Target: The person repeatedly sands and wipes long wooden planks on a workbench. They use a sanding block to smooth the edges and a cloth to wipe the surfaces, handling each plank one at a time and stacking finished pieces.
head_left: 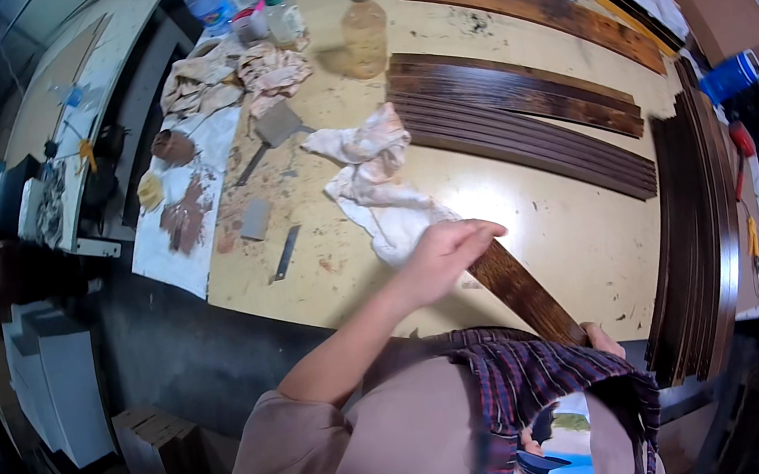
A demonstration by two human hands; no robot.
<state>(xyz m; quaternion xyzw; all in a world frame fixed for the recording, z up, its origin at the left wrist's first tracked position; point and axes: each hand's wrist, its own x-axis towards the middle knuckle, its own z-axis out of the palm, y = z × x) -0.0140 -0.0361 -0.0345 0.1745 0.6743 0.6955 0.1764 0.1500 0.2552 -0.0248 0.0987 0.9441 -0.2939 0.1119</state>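
A short dark brown wooden strip (526, 292) slants between my two hands, above the table's near edge. My left hand (447, 256) is closed around its far end, fingers bent over the edge. At the near end, my right hand (604, 340) grips the strip; mostly its thumb side shows, the rest being hidden. A stained white rag (382, 191) lies crumpled on the table just beyond my left hand. Farther off rest a dark ribbed board (526, 145) and a flat dark board (516, 91), lying partly together at an angle.
The pale table (356, 277) also carries a scraper (279, 125), a grey pad (255, 219), a small blade (286, 253) and a jar of yellowish liquid (366, 31). Long dark strips (687, 223) are stacked along its right side. Another board (528, 13) lies at the back.
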